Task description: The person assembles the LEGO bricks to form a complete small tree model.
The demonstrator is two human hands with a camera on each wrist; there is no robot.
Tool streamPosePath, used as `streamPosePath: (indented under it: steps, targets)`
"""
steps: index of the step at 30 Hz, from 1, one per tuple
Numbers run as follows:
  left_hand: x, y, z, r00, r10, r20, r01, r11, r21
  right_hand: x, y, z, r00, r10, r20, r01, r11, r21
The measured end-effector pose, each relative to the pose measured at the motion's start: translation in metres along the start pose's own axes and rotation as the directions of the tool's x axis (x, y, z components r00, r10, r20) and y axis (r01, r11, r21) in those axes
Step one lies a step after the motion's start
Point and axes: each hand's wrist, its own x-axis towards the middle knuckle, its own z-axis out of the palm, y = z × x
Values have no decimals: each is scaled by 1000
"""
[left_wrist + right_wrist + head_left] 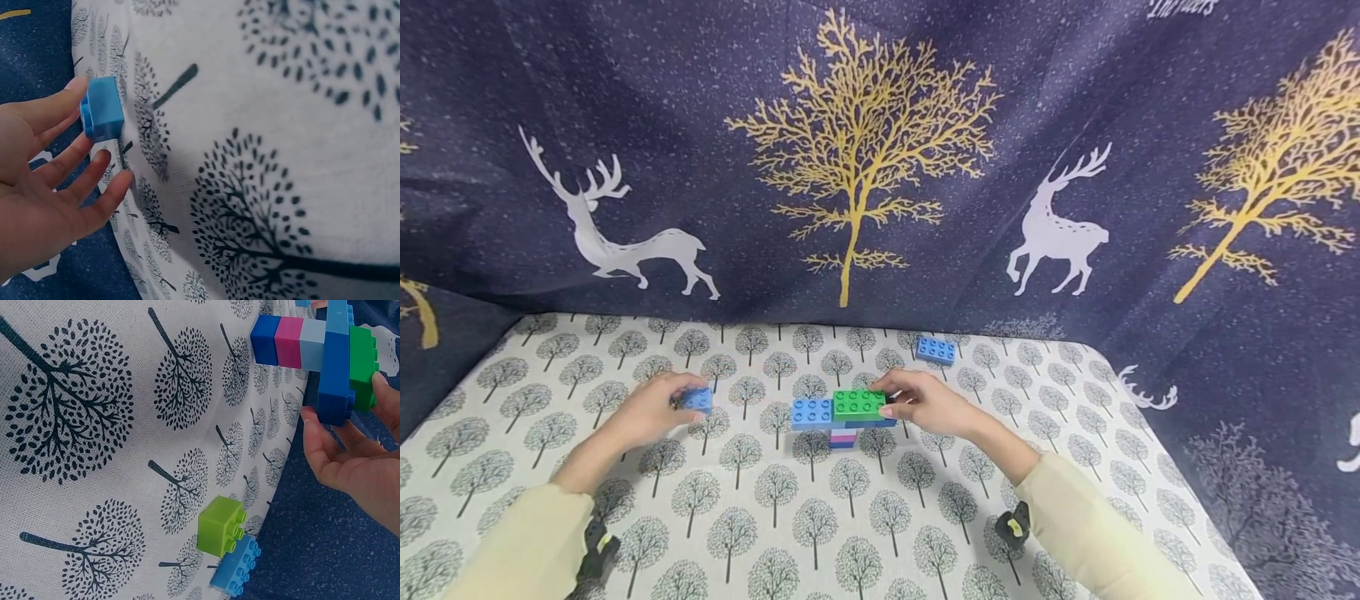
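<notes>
My left hand (653, 410) pinches a small light blue building brick (107, 107) between thumb and fingertips, above the cloth. Farther right stands a brick structure on a narrow column of dark blue (265, 341), pink (289, 342) and pale blue (312, 345) bricks. Across its top lie a light blue brick (810, 414) on the left and a dark blue brick (334, 378) on the right. A green brick (859, 404) sits over them. My right hand (934, 403) grips the green brick's right end, with fingertips right at the dark blue brick.
Behind my right hand lies another light blue brick (936, 350). A lime green brick (220, 526) stands beside it in the right wrist view, hidden in the head view. The tree-print tablecloth (737, 500) ends at a dark curtain (760, 275) behind.
</notes>
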Motion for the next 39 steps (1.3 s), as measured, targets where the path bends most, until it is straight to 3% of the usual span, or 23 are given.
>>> streamPosePath:
  steps: [10, 24, 31, 39]
  targets:
    - [0, -1, 6, 1000, -3, -23, 3, 1000, 9, 1, 2, 0, 1000, -14, -3, 14, 1000, -9]
    - [-1, 5, 12, 1000, -25, -1, 25, 999, -37, 0, 3, 0, 1000, -12, -2, 12, 1000, -4]
    - [2, 20, 17, 1000, 9, -23, -10, 1000, -28, 1, 3, 1, 1000, -13, -2, 13, 1000, 0]
    - [5, 53, 18, 995, 92, -39, -93, 995, -27, 0, 3, 0, 1000, -7, -2, 7, 1000, -4]
